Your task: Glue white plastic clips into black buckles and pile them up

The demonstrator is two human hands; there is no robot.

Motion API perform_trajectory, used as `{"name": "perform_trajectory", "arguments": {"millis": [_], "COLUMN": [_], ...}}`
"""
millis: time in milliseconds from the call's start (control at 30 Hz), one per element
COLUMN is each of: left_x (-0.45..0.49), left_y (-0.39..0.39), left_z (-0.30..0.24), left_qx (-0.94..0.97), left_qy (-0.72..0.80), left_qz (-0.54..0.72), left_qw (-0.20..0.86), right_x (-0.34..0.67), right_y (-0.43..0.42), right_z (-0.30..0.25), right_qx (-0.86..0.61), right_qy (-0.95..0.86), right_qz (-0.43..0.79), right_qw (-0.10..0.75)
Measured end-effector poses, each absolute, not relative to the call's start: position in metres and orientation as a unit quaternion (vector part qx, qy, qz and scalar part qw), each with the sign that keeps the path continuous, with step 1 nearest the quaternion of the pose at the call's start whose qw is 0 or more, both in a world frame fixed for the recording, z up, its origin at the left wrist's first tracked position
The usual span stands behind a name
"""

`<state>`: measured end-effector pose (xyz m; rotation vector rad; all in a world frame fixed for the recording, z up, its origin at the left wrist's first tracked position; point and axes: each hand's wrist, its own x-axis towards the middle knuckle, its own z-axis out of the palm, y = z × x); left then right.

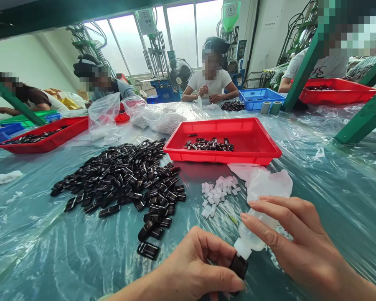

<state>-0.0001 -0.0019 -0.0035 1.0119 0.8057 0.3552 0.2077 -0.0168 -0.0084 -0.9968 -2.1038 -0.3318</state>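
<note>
While tilted, translucent bottle [250,241] against black clip [238,266]

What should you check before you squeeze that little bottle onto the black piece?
1. Left hand pinches the black piece firmly: ok.
2. Right hand has the bottle wrapped in its fingers: ok.
3. The bottle's white nozzle points down at the black piece: ok. Whether it touches: cannot tell.
4. Liquid left in the bottle: cannot tell.
5. White bits lie close ahead of the hands: ok.
6. Red tray has bare floor showing: ok.
</note>
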Motion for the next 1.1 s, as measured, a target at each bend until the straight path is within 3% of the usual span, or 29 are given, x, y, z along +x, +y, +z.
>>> {"name": "perform_trajectory", "arguments": {"millis": [700, 1100], "left_x": [-0.001, -0.001], "left_y": [-0.001, -0.001], "left_z": [0.004, 0.0], "left_qx": [0.468, 0.47], "left_qy": [0.363, 0.368], "left_qz": [0.16, 0.157], "left_qw": [0.789, 0.787], "right_x": [0.22, 0.212], "right_y": [-0.011, -0.016], "right_z": [-0.006, -0.005], "right_qx": [-0.345, -0.366], "right_qy": [-0.864, -0.845], "right_qz": [-0.081, -0.14], "right_qw": [0.358, 0.365]}}
